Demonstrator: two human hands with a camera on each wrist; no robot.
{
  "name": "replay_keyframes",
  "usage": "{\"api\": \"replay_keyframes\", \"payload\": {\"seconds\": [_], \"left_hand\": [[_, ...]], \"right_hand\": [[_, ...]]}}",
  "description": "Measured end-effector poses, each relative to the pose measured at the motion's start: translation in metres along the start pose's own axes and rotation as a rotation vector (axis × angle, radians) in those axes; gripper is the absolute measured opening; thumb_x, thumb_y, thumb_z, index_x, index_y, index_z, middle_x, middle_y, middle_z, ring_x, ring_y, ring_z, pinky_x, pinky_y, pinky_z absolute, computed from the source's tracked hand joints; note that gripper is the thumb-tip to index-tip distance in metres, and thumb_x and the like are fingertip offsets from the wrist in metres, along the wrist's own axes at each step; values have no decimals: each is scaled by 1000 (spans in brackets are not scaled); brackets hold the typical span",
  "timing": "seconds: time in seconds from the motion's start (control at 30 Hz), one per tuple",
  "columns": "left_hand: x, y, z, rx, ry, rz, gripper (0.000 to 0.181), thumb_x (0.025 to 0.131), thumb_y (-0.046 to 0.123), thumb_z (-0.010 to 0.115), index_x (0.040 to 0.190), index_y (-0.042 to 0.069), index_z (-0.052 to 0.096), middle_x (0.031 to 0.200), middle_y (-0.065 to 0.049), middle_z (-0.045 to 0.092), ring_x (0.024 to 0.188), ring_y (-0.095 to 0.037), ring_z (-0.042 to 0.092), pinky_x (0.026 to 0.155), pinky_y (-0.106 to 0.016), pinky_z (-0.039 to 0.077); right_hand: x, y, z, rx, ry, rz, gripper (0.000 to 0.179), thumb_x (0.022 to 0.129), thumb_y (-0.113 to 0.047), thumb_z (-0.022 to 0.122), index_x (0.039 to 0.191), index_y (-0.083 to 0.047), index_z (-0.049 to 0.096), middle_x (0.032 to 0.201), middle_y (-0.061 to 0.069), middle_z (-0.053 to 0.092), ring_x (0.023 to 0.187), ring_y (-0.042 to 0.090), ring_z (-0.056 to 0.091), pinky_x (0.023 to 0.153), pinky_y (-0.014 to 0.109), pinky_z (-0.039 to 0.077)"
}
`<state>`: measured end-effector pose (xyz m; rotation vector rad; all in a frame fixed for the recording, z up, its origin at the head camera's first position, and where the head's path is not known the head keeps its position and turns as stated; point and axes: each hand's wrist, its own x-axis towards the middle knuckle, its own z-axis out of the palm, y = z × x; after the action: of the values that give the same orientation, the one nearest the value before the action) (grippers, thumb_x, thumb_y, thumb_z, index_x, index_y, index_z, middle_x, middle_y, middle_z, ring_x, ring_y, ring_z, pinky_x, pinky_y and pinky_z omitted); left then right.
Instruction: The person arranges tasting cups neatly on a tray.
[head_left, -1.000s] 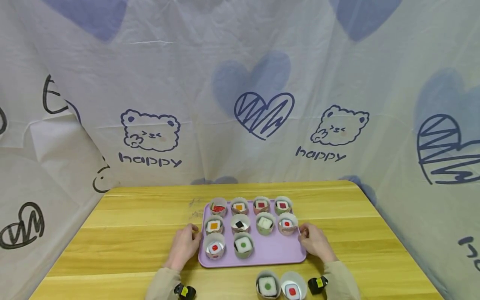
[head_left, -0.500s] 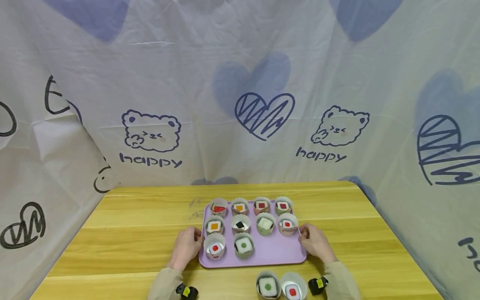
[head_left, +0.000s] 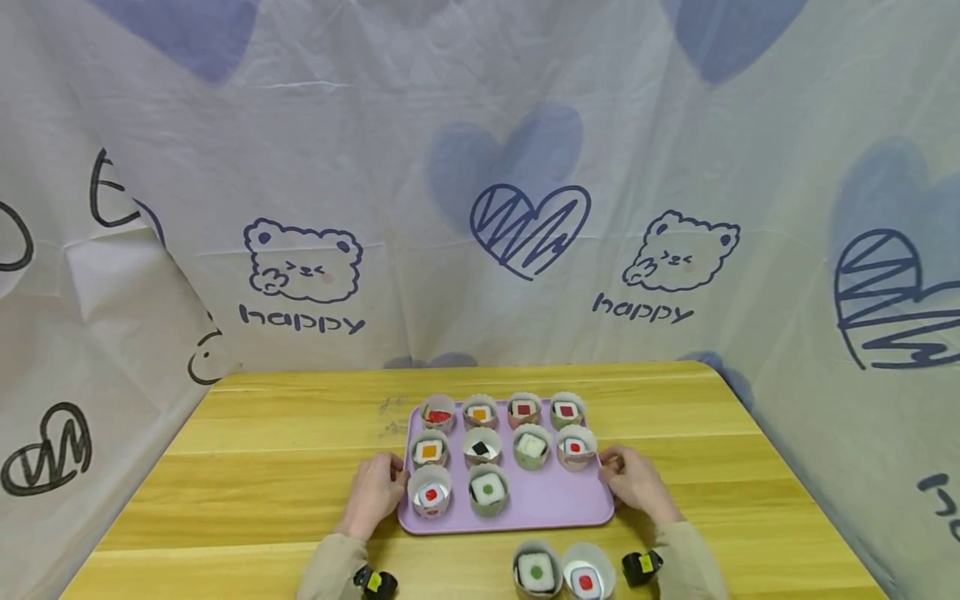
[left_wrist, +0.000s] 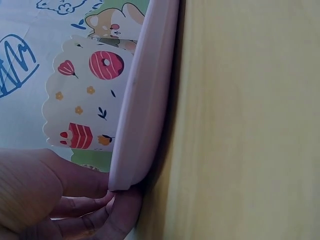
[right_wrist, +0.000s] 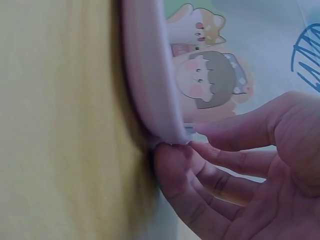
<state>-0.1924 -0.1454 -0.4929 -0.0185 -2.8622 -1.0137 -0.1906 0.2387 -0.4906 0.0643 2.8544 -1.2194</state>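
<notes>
A lilac tray point(head_left: 532, 500) lies on the wooden table, bearing several paper cups point(head_left: 488, 490) in rows. Most cups hold a small white sushi-like piece with a coloured centre; one holds something red. At the tray's left edge, my left hand point(head_left: 377, 493) pinches the rim, with fingers both above and below it in the left wrist view. My right hand point(head_left: 633, 482) grips the opposite edge; its curled fingers point(right_wrist: 172, 167) reach under the rim in the right wrist view. The tray's underside is hidden.
In front of the tray stand two more cups, one with a green-centred piece point(head_left: 536, 572) and one with a red-centred piece point(head_left: 585, 582). A white printed cloth point(head_left: 420, 275) hangs behind and beside the wooden table point(head_left: 247, 467).
My left hand has shifted slightly right, against the tray's edge. The right hand and forearm have moved a little to the right. The tray and cups have barely moved.
</notes>
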Motion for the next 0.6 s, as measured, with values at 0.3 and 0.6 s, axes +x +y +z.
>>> {"api": "replay_keyframes", "payload": {"seconds": [0.3,0.6], "left_hand": [[-1,1,0,21,4,13,7,87,5,68,85,-1,67,73,-6,65,66,-16,57,60,-29,46],[-1,2,0,20,5,10,7,87,6,68,86,-1,66,74,-7,65,67,-17,57,60,-31,46]], "right_hand": [[-7,-18,-14,-31,100,-68,20,93,-9,63,111,1,66,93,14,65,73,17,60,59,29,48],[-26,-60,-22,-43,1,-253,20,92,-14,71,107,-2,68,91,5,68,83,17,65,69,23,53]]}}
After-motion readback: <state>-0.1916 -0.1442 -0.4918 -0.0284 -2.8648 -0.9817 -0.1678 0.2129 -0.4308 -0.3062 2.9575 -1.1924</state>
